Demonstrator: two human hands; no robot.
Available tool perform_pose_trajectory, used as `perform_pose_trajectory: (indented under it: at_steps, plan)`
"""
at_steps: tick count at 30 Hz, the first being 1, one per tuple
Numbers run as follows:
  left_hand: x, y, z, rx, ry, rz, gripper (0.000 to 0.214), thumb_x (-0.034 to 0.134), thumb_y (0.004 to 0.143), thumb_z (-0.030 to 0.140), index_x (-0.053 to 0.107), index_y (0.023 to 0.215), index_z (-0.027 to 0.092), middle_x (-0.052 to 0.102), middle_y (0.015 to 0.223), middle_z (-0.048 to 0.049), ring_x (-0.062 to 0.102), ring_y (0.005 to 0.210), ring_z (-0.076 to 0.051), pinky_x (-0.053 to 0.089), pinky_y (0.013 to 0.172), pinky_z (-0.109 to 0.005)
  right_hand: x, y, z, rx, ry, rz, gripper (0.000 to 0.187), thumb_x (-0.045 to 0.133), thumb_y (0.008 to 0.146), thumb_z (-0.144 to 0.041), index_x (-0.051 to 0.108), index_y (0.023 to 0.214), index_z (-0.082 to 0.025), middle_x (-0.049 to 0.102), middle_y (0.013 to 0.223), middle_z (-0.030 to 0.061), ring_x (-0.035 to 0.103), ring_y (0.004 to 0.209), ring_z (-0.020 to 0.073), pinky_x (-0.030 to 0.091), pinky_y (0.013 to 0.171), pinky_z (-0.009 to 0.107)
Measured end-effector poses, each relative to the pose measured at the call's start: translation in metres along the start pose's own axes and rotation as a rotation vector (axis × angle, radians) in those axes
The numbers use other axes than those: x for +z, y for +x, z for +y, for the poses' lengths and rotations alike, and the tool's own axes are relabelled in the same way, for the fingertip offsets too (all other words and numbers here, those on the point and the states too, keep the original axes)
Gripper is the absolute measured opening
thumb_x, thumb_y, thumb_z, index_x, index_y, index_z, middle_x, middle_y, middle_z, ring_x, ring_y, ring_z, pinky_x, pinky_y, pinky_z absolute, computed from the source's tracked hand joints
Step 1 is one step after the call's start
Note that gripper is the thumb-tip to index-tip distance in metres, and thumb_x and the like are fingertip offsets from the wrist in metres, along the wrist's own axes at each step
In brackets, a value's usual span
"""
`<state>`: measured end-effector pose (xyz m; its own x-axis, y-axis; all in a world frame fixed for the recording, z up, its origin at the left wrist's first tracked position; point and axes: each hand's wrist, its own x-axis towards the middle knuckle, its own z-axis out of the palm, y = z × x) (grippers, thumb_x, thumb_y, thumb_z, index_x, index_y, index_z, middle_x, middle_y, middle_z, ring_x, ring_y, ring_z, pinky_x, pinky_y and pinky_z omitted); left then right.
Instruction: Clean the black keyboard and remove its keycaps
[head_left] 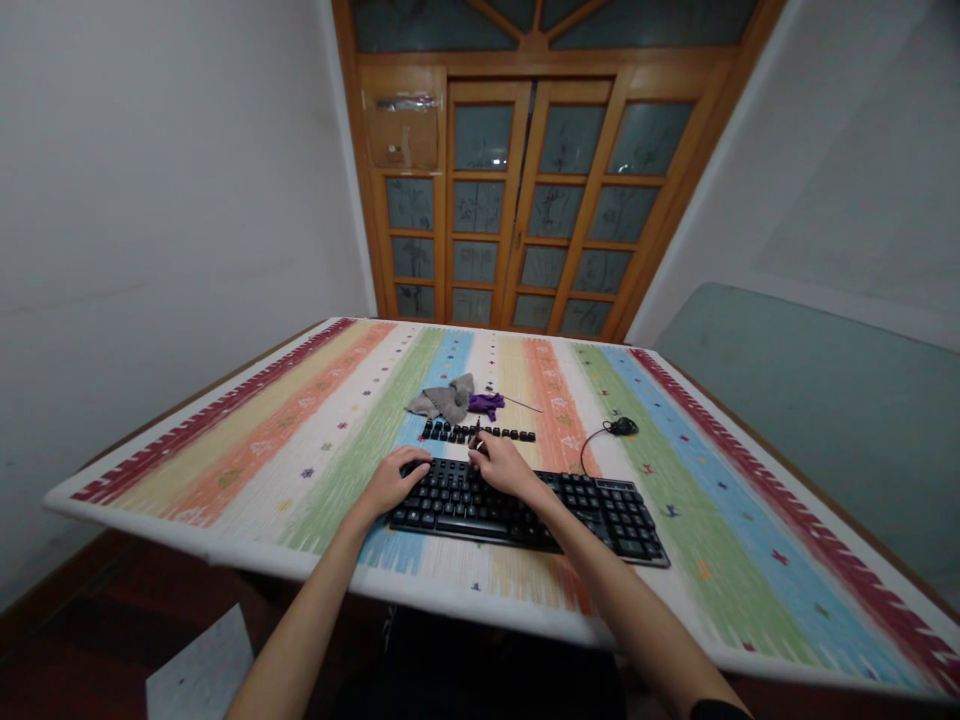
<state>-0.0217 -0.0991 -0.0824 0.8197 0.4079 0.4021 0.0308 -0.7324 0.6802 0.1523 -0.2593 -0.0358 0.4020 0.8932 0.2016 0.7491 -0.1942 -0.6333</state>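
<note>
While our R hand (pixel 501 463) pinches a dark tool (pixel 478 428) at kbd (pixel 450 499), L hand (pixel 391 482) half-open on its corner, a knuckle bump may scatter keycaps (pixel 457 434) behind it

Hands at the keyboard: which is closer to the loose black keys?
The right hand, by the loose keys; the left hand lies farther off, at the left end of the keyboard.

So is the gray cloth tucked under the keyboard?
No, the gray cloth lies on the striped tablecloth beyond the loose keycaps, apart from the keyboard.
</note>
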Motion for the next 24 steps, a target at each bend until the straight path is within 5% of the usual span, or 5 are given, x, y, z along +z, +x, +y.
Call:
perform_pose_trajectory:
  at_steps: [12, 20, 24]
  plan:
    - [0.000, 0.001, -0.002, -0.004, -0.006, -0.002, 0.020, 0.056, 0.086, 0.034, 0.071, 0.091, 0.021, 0.072, 0.102, -0.0058, 0.063, 0.102, -0.023, 0.046, 0.098, -0.041, -0.003, 0.018, 0.030, 0.218, 0.405, -0.040, 0.011, 0.048, 0.089, -0.016, 0.052, 0.079, -0.017, 0.070, 0.067, 0.0055, 0.068, 0.057, 0.0161, 0.054, 0.057, 0.027]
    - [-0.006, 0.015, 0.012, 0.050, 0.048, 0.000, 0.023, 0.058, 0.086, 0.039, 0.071, 0.094, 0.022, 0.072, 0.101, -0.0051, 0.062, 0.102, -0.023, 0.045, 0.097, -0.040, -0.016, 0.010, 0.037, 0.005, 0.481, 0.011, 0.005, 0.049, 0.088, -0.019, 0.054, 0.089, -0.018, 0.070, 0.075, 0.0044, 0.069, 0.068, 0.0153, 0.055, 0.062, 0.026]
    - [-0.005, 0.030, 0.034, 0.145, 0.081, -0.092, 0.022, 0.059, 0.088, 0.039, 0.069, 0.096, 0.022, 0.071, 0.100, -0.0037, 0.062, 0.099, -0.021, 0.046, 0.093, -0.036, -0.021, 0.007, 0.031, -0.057, 0.456, 0.033, 0.006, 0.049, 0.087, -0.019, 0.054, 0.090, -0.018, 0.070, 0.079, 0.0055, 0.070, 0.074, 0.0171, 0.055, 0.068, 0.029]
